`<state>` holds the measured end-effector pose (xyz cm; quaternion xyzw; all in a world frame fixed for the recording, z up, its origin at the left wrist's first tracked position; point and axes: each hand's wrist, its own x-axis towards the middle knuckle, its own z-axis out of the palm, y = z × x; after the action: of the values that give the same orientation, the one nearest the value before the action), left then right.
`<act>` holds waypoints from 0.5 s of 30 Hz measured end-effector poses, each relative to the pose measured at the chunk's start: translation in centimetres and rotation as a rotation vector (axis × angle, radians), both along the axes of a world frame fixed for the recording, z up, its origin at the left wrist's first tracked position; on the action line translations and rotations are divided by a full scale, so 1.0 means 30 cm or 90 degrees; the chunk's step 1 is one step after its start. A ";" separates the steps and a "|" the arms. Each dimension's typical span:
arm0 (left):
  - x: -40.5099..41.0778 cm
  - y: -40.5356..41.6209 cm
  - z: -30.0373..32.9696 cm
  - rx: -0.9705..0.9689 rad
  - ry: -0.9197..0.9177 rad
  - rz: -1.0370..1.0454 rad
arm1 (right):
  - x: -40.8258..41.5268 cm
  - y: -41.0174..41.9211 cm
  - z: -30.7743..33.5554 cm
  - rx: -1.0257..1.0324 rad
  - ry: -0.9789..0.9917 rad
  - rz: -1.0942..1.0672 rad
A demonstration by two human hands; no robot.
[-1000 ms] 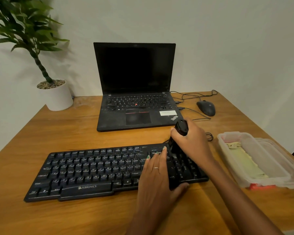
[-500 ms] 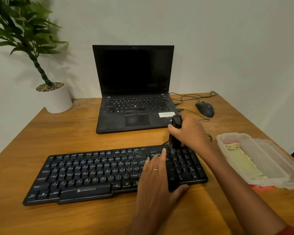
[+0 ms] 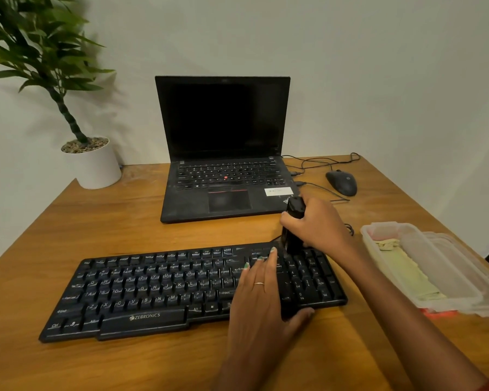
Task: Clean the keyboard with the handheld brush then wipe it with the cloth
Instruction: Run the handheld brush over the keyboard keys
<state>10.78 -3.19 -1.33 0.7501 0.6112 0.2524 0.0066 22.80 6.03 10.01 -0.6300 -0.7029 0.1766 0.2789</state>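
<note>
- The fingers (image 3: 290,221) of my right hand (image 3: 316,224) curl tight round the black brush (image 3: 294,221), standing upright at the keyboard's (image 3: 158,289) back right edge.
- My left hand (image 3: 261,300) lies flat on the keys, fingers straight, thumb hooked over the front edge.
- I see bare table (image 3: 102,227) between the keyboard and one laptop (image 3: 223,153).
- One cloth (image 3: 404,269) lies in one clear box (image 3: 463,294), right of the keyboard.

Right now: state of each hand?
Left hand: open, flat on the keyboard.
Right hand: closed around the brush.
</note>
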 end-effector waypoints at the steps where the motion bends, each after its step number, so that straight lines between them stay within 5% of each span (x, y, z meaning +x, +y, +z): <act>1: 0.002 -0.001 0.000 0.000 0.003 0.001 | 0.006 -0.014 0.008 -0.045 -0.018 0.017; 4: 0.000 0.002 0.004 0.010 0.002 0.006 | 0.014 -0.043 0.027 -0.190 -0.049 0.062; 10: 0.000 -0.004 0.012 0.019 0.009 0.008 | -0.003 -0.063 -0.054 0.145 -0.002 -0.055; 15: -0.002 -0.003 0.004 0.038 0.011 0.000 | 0.041 -0.145 0.010 -0.140 0.013 0.090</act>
<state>10.72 -3.28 -1.22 0.7521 0.6033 0.2644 -0.0212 24.02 1.66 10.31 -0.6036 -0.7193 0.2783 0.2022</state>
